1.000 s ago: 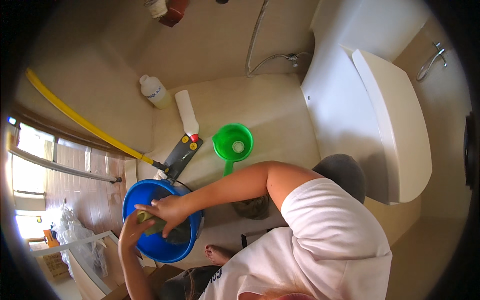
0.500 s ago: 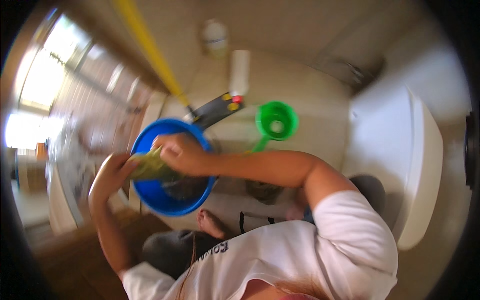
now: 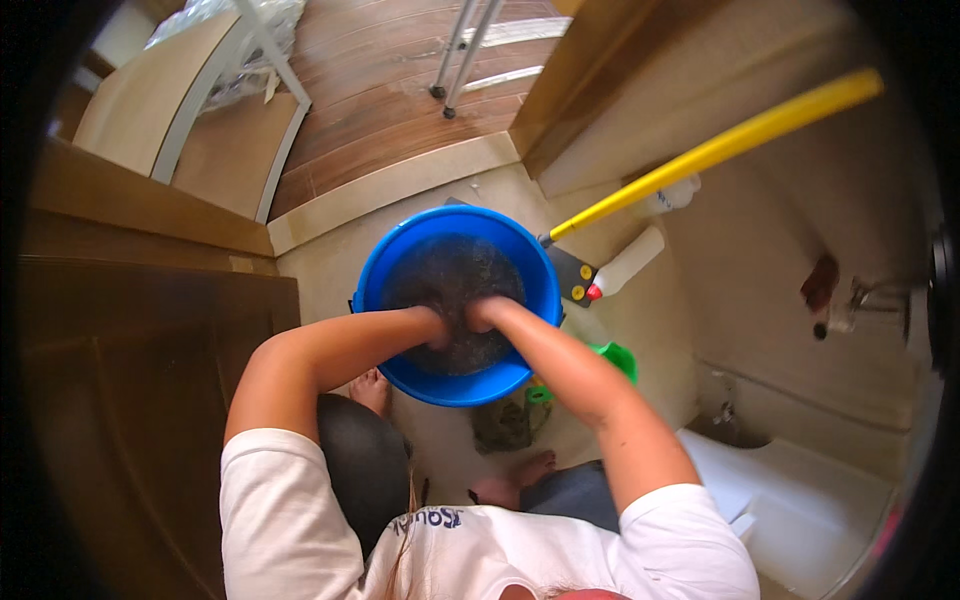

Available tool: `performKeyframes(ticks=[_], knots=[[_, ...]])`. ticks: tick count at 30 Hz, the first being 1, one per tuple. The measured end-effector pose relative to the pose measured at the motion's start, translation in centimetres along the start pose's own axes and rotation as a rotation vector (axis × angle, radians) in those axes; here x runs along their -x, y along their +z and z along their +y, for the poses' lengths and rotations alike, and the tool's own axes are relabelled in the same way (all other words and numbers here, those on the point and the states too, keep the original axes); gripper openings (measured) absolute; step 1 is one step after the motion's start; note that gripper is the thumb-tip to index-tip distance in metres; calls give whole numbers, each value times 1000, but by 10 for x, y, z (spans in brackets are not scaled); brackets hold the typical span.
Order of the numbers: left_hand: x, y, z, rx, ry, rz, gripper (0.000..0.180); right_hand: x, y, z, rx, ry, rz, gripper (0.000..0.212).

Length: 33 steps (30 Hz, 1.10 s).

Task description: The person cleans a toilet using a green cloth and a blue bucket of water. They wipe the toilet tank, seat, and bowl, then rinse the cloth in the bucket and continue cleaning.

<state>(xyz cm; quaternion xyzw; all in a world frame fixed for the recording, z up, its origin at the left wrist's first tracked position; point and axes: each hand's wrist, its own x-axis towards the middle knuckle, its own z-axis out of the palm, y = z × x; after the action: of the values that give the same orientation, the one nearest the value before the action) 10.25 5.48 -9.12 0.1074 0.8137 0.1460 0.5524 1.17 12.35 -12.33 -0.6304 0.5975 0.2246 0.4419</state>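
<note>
Some dark lettering (image 3: 440, 517) crosses my white shirt (image 3: 580, 550); beyond, my left hand (image 3: 434, 328) and right hand (image 3: 481, 313) are wrist-deep in murky water (image 3: 455, 265) in a round blue bucket (image 3: 455, 392) on pale floor (image 3: 330, 260) (fingers apart or gripping, I cannot tell). Farther off, blue print marks a white bottle (image 3: 680, 193) behind a yellow pole (image 3: 690, 160).

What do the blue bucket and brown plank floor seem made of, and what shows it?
Blue bucket: likely plastic, smooth, slightly glossy, from its even colour and rounded rim. Brown plank floor: wood or imitation wood, with a slight sheen; seams fit either.
</note>
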Motion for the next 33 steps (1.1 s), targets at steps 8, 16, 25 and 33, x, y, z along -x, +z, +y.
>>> performKeyframes(ticks=[8, 16, 25, 33], knots=[[94, 2, 27, 650, -358, 533, 111, 105, -55, -62, -1179, 271, 1035, 22], [134, 0, 46, 1129, -84, 1177, 64, 302, -158, -150, -2194, 49, 809, 33], [209, -25, 69, 1500, -66, 1113, 48, 265, -60, -101, -2272, 374, 584, 53], [279, -48, 96, 1352, 94, 856, 51, 220, -113, -127, -2726, -23, 414, 48]])
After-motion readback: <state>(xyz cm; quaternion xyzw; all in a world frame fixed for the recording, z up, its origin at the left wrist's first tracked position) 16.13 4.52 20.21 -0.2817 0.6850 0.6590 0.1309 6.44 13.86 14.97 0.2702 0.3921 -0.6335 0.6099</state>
